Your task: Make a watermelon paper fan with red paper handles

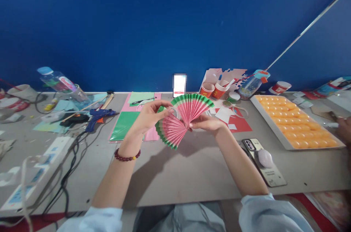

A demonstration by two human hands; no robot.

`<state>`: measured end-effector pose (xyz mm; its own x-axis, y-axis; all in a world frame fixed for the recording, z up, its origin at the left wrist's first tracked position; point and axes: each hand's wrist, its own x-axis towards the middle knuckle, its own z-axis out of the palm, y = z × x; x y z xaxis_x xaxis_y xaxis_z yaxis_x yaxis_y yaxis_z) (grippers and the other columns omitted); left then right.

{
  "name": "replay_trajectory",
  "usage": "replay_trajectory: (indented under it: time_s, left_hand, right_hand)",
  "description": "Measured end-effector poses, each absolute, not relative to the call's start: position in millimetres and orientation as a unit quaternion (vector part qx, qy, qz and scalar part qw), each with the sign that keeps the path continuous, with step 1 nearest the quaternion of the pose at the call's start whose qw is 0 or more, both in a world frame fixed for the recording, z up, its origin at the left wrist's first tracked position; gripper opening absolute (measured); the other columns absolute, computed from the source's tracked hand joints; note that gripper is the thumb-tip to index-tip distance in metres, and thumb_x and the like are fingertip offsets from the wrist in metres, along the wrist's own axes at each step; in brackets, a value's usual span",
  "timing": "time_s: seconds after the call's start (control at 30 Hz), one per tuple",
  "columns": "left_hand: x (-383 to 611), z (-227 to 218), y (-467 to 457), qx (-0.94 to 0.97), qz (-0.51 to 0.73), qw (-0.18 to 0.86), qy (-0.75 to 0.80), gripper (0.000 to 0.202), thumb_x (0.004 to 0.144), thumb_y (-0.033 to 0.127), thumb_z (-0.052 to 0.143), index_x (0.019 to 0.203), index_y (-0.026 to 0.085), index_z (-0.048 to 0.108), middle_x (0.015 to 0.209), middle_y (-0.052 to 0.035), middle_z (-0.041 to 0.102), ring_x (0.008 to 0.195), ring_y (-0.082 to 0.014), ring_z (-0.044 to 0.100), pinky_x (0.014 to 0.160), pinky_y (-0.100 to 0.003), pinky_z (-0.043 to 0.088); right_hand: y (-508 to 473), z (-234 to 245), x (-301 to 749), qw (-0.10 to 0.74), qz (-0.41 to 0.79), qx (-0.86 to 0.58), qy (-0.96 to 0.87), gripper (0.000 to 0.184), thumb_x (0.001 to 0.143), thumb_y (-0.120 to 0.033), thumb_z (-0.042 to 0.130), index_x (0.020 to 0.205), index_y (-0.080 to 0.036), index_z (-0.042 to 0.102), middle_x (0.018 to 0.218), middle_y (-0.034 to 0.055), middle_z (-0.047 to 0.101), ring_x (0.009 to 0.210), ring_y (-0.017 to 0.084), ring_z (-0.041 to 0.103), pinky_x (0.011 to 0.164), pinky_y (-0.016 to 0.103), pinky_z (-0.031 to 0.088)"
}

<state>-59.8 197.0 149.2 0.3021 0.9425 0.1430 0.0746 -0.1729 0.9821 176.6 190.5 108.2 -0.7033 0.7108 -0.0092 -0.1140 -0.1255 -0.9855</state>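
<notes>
A pleated paper fan [189,109], pink with a green edge and dark specks like a watermelon, is held up above the table in two spread sections. My right hand [208,123] pinches it at the folded centre, thumb in front, the other fingers partly behind the paper. My left hand [155,115], a beaded bracelet on its wrist, is closed at the fan's upper left. Between its fingertips and the pleats shows a small pale ring [174,113] that looks like a roll of clear tape. Whether those fingers also grip the paper is hidden.
Behind the fan a lit phone [179,85] leans on the blue wall. Left are a blue glue gun [100,116], a bottle [61,82], cables and a power strip [41,173]. Right are paper cups [219,89], a phone [264,162], a tray of orange balls [257,115] and another person's hand [344,129].
</notes>
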Motion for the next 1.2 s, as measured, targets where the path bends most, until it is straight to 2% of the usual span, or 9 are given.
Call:
replay_trajectory:
  time_s: [0.13,0.3,0.47,0.6,0.9,1.03,1.2]
  left_hand:
    - [-58,152,195,0.631,0.425,0.498,0.417,0.026,0.070,0.037,0.074,0.089,0.019,0.071,0.086,-0.0050,0.070,0.068,-0.0120,0.063,0.061,-0.023,0.053]
    - [-61,149,196,0.636,0.415,0.508,0.406,0.027,0.071,0.037,0.074,0.090,0.018,0.071,0.083,-0.0056,0.071,0.068,-0.0131,0.064,0.058,-0.023,0.052]
    - [-59,148,195,0.659,0.341,0.561,0.367,0.026,0.071,0.036,0.073,0.088,0.017,0.071,0.084,-0.0067,0.072,0.073,-0.0155,0.066,0.065,-0.027,0.055]
    - [-48,147,189,0.695,0.268,0.570,0.348,0.023,0.072,0.035,0.072,0.087,0.018,0.072,0.086,-0.0068,0.073,0.077,-0.0161,0.067,0.071,-0.028,0.055]
    - [-42,145,187,0.705,0.281,0.544,0.358,0.024,0.072,0.038,0.070,0.084,0.017,0.070,0.082,-0.0068,0.072,0.074,-0.0162,0.065,0.070,-0.030,0.054]
    - [-50,142,196,0.658,0.337,0.563,0.369,0.024,0.069,0.035,0.074,0.085,0.017,0.069,0.084,-0.0063,0.071,0.074,-0.0157,0.065,0.068,-0.029,0.054]
    - [-56,139,201,0.606,0.390,0.583,0.375,0.028,0.068,0.032,0.075,0.090,0.017,0.066,0.069,-0.0013,0.067,0.060,-0.0115,0.061,0.056,-0.025,0.051]
  right_hand:
    - [189,107,175,0.328,0.702,-0.222,-0.593,0.022,0.078,-0.030,0.070,0.095,-0.017,0.066,0.089,0.0039,0.063,0.075,0.012,0.055,0.065,0.026,0.045]
    - [189,110,166,0.414,0.693,-0.222,-0.547,0.029,0.071,-0.048,0.072,0.077,-0.020,0.069,0.087,0.0028,0.062,0.073,0.013,0.054,0.068,0.028,0.046]
    - [190,110,158,0.529,0.662,-0.284,-0.448,0.032,0.067,-0.050,0.074,0.074,-0.020,0.065,0.083,0.0010,0.062,0.071,0.013,0.056,0.071,0.028,0.048]
    - [191,110,159,0.560,0.635,-0.306,-0.436,0.031,0.071,-0.049,0.072,0.078,-0.020,0.063,0.074,-0.0019,0.059,0.064,0.011,0.053,0.066,0.026,0.047]
    - [194,110,165,0.542,0.626,-0.310,-0.468,0.032,0.070,-0.049,0.073,0.068,-0.019,0.062,0.065,-0.0027,0.056,0.063,0.011,0.053,0.063,0.025,0.044]
    - [190,113,169,0.488,0.682,-0.282,-0.466,0.029,0.068,-0.044,0.076,0.064,-0.019,0.063,0.066,-0.0023,0.059,0.061,0.010,0.053,0.065,0.026,0.044]
    - [191,115,172,0.407,0.716,-0.245,-0.512,0.026,0.069,-0.042,0.076,0.066,-0.018,0.067,0.073,0.0001,0.063,0.067,0.011,0.053,0.066,0.026,0.042]
